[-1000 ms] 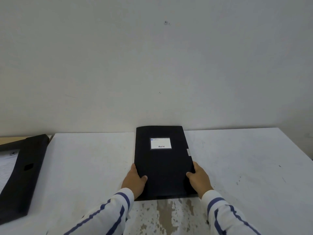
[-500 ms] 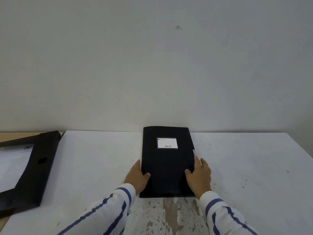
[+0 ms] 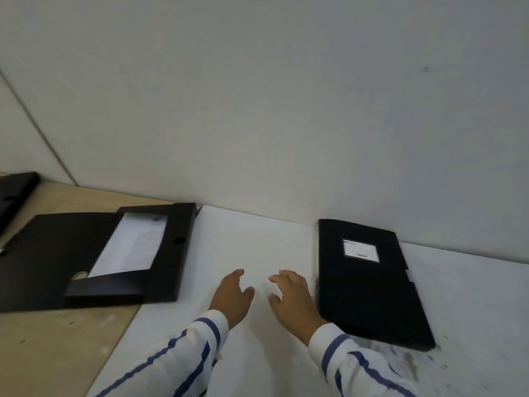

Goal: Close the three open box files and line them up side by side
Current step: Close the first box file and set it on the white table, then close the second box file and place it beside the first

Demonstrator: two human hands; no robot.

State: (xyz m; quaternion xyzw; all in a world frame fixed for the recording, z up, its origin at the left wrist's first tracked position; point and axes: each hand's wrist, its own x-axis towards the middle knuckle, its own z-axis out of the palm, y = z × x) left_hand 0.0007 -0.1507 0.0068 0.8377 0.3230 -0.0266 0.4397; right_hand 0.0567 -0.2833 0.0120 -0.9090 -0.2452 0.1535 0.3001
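Two bare hands, left hand (image 3: 233,296) and right hand (image 3: 293,300), hover empty with fingers spread at centre. One closed box file (image 3: 369,285) lies right; one open box file (image 3: 94,259) left, a third box file (image 3: 14,193) at the far-left edge.

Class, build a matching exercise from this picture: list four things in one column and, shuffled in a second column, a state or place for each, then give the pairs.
1. labelled box file
2. box file with paper
3. left hand
4. third box file

A. empty, above the white table
B. closed, flat
C. cut off at the left edge
D. open, lid folded back

Pairs: 1-B, 2-D, 3-A, 4-C
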